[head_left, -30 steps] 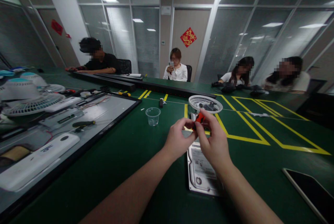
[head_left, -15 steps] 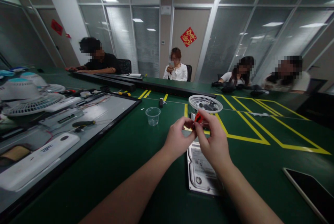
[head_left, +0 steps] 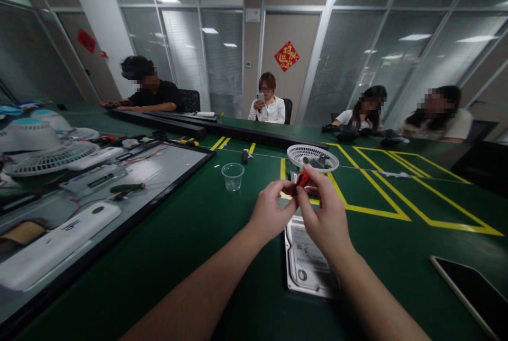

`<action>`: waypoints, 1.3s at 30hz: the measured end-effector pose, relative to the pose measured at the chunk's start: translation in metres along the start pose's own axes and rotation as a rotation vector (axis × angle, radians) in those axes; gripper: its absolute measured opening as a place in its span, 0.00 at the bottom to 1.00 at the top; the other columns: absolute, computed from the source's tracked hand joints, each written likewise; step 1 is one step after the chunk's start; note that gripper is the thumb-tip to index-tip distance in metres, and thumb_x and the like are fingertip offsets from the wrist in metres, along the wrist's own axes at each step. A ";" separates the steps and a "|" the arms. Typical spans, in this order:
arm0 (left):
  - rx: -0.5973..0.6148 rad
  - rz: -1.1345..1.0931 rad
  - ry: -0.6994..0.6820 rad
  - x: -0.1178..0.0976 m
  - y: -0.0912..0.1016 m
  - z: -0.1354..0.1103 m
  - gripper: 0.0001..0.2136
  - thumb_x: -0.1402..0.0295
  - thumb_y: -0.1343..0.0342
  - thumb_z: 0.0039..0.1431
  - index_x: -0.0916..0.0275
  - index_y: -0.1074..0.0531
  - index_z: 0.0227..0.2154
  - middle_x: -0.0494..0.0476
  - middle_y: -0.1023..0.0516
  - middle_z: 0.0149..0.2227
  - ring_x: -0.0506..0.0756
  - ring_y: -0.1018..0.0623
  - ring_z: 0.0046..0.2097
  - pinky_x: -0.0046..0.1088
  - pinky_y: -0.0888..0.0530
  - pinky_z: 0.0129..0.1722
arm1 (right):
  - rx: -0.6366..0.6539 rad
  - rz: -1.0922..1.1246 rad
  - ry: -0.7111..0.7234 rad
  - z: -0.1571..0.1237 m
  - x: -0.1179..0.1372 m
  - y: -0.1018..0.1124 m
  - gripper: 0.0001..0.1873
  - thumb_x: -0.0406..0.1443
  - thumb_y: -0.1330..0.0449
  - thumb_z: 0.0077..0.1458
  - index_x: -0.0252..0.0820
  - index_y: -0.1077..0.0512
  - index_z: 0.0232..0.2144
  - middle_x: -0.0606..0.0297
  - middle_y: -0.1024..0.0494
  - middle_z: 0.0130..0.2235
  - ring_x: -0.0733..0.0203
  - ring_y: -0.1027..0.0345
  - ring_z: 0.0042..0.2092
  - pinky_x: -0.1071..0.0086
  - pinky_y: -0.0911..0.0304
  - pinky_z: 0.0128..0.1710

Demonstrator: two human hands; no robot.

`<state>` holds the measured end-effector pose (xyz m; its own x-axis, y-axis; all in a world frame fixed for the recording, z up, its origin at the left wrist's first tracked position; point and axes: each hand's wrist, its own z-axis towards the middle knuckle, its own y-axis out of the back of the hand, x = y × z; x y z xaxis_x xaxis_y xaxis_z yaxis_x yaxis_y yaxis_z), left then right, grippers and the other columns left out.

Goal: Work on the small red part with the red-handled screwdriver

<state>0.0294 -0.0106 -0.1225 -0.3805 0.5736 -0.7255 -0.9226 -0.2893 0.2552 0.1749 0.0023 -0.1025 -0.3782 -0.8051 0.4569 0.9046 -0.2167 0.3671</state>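
Observation:
Between my two hands is a small red and black object [head_left: 302,178], its kind partly hidden by the fingers. My left hand [head_left: 273,206] pinches its lower left end with thumb and fingertips. From the other side my right hand [head_left: 323,206] closes on it with thumb and index finger. Below the hands a silver hard drive [head_left: 304,261] with a white label lies flat on the green table [head_left: 206,277], partly covered by my right hand and forearm. A clear plastic cup [head_left: 233,178] stands left of my hands.
Behind my hands sits a white slotted basket [head_left: 313,158] with dark pieces inside. A phone [head_left: 468,293] lies at the right. At the left a large black-framed panel [head_left: 159,171] carries a screwdriver [head_left: 127,188] and white parts. Long black bars [head_left: 238,132] cross the far side; several people sit beyond.
The red and black object has turned slightly between my fingers and now looks narrower. My hands stay in nearly the same place.

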 end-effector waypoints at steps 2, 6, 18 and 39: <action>-0.016 0.011 -0.015 0.000 0.001 0.000 0.08 0.75 0.38 0.60 0.61 0.25 0.41 0.54 0.19 0.40 0.54 0.22 0.42 0.31 0.27 0.44 | -0.009 -0.028 0.016 0.001 0.002 0.001 0.24 0.33 0.41 0.68 0.52 0.32 0.64 0.56 0.24 0.53 0.50 0.25 0.49 0.50 0.25 0.50; -0.040 0.040 -0.039 0.001 0.000 -0.001 0.06 0.75 0.38 0.59 0.61 0.26 0.38 0.52 0.21 0.37 0.54 0.23 0.40 0.30 0.28 0.42 | -0.014 -0.038 0.024 0.002 0.004 0.001 0.25 0.34 0.39 0.67 0.51 0.33 0.64 0.56 0.24 0.51 0.51 0.26 0.49 0.52 0.25 0.49; -0.040 0.040 -0.046 -0.001 0.000 0.000 0.09 0.76 0.38 0.59 0.61 0.25 0.42 0.55 0.19 0.41 0.55 0.22 0.42 0.31 0.27 0.43 | -0.009 -0.013 -0.006 0.002 0.002 0.000 0.24 0.34 0.40 0.67 0.50 0.32 0.64 0.55 0.22 0.54 0.50 0.24 0.49 0.51 0.24 0.49; -0.030 0.055 -0.032 0.003 -0.001 -0.001 0.05 0.74 0.40 0.62 0.60 0.26 0.39 0.54 0.20 0.38 0.55 0.23 0.42 0.32 0.28 0.43 | 0.006 -0.011 0.004 0.002 0.004 0.001 0.25 0.34 0.43 0.70 0.52 0.34 0.66 0.55 0.24 0.55 0.51 0.26 0.50 0.51 0.26 0.51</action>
<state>0.0292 -0.0093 -0.1250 -0.4331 0.5803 -0.6897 -0.8980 -0.3436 0.2748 0.1739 -0.0002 -0.0985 -0.3875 -0.8048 0.4496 0.8992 -0.2224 0.3769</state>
